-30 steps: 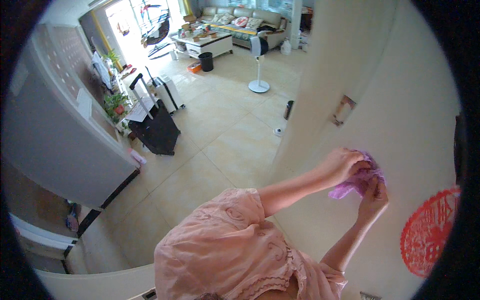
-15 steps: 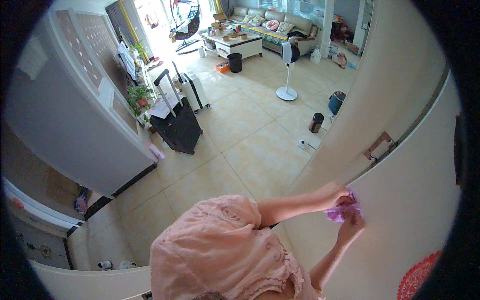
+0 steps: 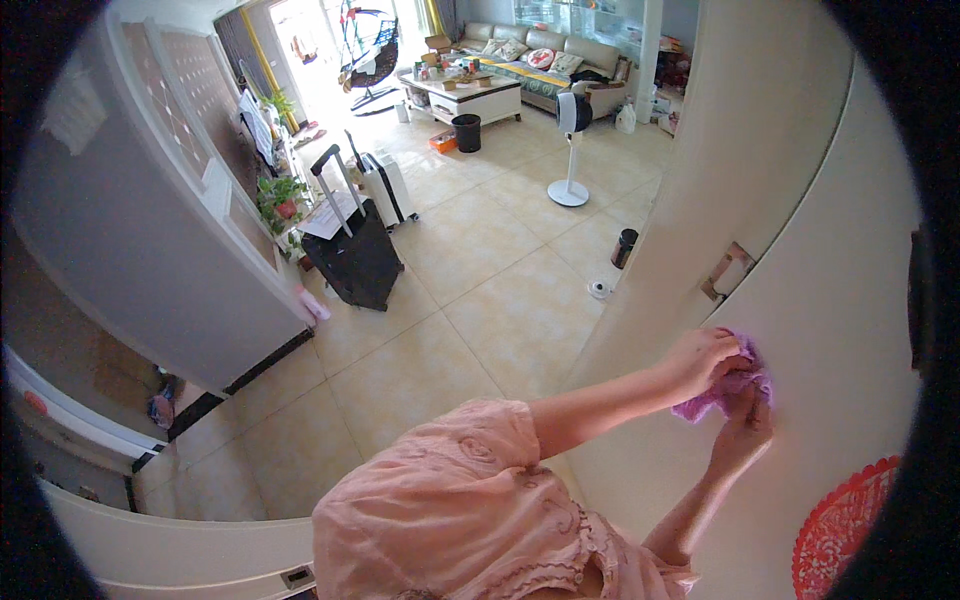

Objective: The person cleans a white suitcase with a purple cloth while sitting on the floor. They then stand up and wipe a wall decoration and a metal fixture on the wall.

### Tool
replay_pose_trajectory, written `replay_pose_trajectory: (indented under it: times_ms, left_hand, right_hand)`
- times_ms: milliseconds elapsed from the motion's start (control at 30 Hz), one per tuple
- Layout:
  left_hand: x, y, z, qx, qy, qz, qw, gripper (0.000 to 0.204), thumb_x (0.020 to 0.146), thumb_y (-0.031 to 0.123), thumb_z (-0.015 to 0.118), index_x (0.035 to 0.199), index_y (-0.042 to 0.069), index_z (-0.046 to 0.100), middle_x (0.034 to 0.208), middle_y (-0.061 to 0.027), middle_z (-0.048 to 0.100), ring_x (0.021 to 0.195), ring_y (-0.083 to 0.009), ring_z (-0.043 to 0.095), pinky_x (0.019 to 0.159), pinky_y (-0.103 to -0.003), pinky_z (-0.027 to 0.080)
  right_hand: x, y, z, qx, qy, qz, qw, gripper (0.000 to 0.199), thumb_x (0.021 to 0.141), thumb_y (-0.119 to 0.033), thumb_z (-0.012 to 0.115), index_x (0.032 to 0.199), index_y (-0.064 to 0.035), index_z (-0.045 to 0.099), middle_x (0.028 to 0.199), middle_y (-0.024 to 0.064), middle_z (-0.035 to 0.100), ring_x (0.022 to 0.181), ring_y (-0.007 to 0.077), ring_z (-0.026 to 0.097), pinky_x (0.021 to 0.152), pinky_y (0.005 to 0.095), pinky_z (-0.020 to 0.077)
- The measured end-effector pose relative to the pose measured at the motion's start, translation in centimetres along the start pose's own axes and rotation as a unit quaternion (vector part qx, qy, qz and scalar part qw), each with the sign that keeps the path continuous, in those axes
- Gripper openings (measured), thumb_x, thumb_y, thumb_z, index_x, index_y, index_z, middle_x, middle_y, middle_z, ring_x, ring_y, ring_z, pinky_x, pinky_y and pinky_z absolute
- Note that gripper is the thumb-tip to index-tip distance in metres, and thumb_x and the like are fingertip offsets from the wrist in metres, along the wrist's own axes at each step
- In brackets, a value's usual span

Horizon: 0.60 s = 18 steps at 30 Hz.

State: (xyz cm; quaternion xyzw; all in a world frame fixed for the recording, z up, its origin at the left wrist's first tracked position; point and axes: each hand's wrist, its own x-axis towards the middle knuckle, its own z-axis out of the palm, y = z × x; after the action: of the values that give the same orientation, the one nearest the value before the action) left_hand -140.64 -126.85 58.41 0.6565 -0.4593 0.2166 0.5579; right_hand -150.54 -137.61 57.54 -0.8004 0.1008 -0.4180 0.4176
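Observation:
A crumpled purple cloth (image 3: 752,382) is bunched between my two hands, against the white door (image 3: 850,330). My left hand (image 3: 705,362) reaches across from the left, its fingers closed on the upper part of the cloth. From below, my right hand (image 3: 745,432) grips the lower side, fingers bent into the folds. Whatever lies under the cloth is hidden by it and my fingers. A metal strike plate (image 3: 728,270) sits on the cream door frame, above my hands. My pink sleeve covers the lower middle of the view.
A red round paper-cut decoration (image 3: 845,530) is on the door. A black suitcase (image 3: 355,255) and a white suitcase (image 3: 388,188) stand at the left. Beyond are a white standing fan (image 3: 570,150), a black bin (image 3: 467,133), a coffee table (image 3: 470,97) and a sofa (image 3: 550,72).
Both hands have moved right and slightly upward with the purple cloth, farther from the door's edge. The view has shifted a little, and the dark blue container beside the frame is out of sight.

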Motion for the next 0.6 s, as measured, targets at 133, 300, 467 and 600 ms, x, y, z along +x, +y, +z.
replay_pose_trajectory:
  times_ms: [133,300,467,600]
  left_hand:
    - [-2.7,-2.1,1.1,-0.035,0.005,-0.022,0.999,0.017,0.072,0.004,0.065,0.089,0.002,0.063,0.082,-0.0147,0.063,0.076,-0.0338,0.061,0.067,-0.039,0.050]
    - [-5.9,-2.9,-0.3,-0.067,-0.058,-0.175,0.981,0.010,0.079,0.004,0.058,0.086,-0.002,0.061,0.079,-0.0130,0.063,0.070,-0.0223,0.061,0.063,-0.035,0.049]
    - [-8.8,-4.7,0.6,-0.300,-0.028,-0.459,0.836,0.029,0.090,0.016,0.044,0.075,-0.004,0.057,0.064,-0.0030,0.056,0.061,-0.0108,0.050,0.054,-0.028,0.043]
    - [-7.6,-5.1,0.5,-0.381,0.035,-0.395,0.835,0.039,0.092,0.028,0.039,0.082,0.000,0.065,0.067,-0.0005,0.059,0.059,-0.0086,0.050,0.052,-0.027,0.041]
  right_hand:
    - [-1.7,0.9,0.9,-0.048,-0.002,0.028,0.998,0.015,0.089,-0.008,0.054,0.090,0.0038,0.063,0.071,0.0023,0.061,0.071,0.0084,0.053,0.062,0.0244,0.0455]
    - [-3.7,2.0,2.9,-0.103,-0.057,-0.014,0.993,0.009,0.083,-0.002,0.055,0.078,0.0037,0.060,0.061,0.0141,0.052,0.057,0.0157,0.045,0.053,0.0327,0.0391]
    - [-5.2,4.6,4.2,-0.135,-0.095,-0.011,0.986,0.012,0.076,-0.004,0.058,0.085,-0.0011,0.065,0.075,0.0197,0.063,0.067,0.0323,0.061,0.060,0.0382,0.0469]
    - [-2.7,0.4,3.8,-0.149,-0.115,-0.017,0.982,0.016,0.082,-0.011,0.058,0.094,-0.0044,0.065,0.082,0.0178,0.064,0.072,0.0301,0.062,0.063,0.0348,0.0474]
